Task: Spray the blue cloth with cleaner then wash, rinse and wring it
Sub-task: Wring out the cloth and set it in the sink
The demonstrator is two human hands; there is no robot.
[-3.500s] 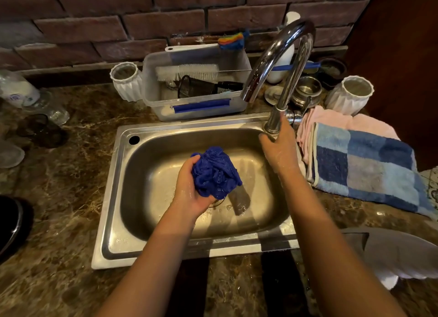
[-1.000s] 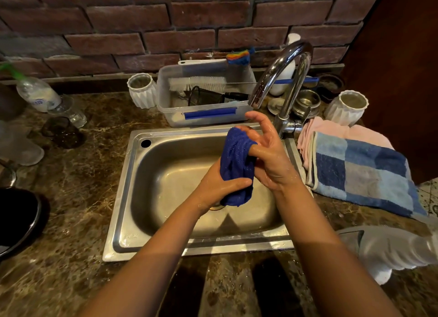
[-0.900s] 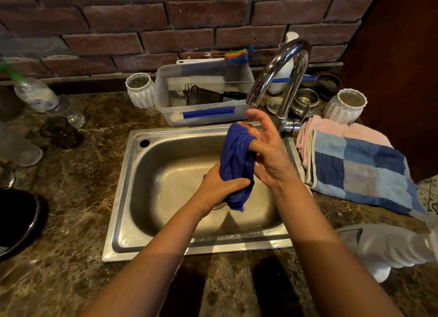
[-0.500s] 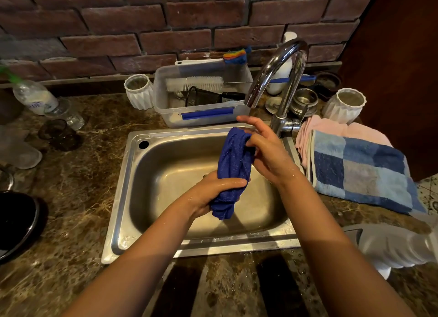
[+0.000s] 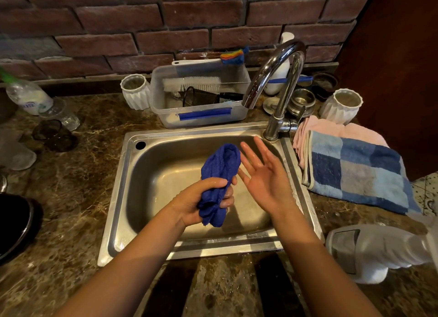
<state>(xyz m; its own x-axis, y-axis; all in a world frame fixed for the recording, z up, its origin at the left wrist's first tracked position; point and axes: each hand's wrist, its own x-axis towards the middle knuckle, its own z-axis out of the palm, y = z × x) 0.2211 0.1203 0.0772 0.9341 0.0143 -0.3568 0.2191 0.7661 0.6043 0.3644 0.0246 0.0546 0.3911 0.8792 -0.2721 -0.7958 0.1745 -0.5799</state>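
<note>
The blue cloth (image 5: 219,172) is twisted into an upright roll above the steel sink (image 5: 118,193). My left hand (image 5: 201,199) is shut around its lower half, wet, with the cloth's ends sticking out above and below the fist. My right hand (image 5: 263,174) is just right of the cloth, palm up and fingers spread, holding nothing and not touching it. The chrome tap (image 5: 279,79) arches over the sink's back right corner; no water runs from it. A white spray bottle (image 5: 369,250) lies on the counter at the front right.
A checked blue towel (image 5: 355,172) on a pink towel (image 5: 331,129) lies right of the sink. Behind the sink stand a clear plastic tub (image 5: 201,115) with brushes, two white ribbed cups (image 5: 135,91), small steel bowls (image 5: 302,101). Plastic bottle (image 5: 28,96) and glasses at left.
My right hand has let go of the cloth's top and opened beside it. My left hand keeps its grip and has dropped slightly into the sink.
</note>
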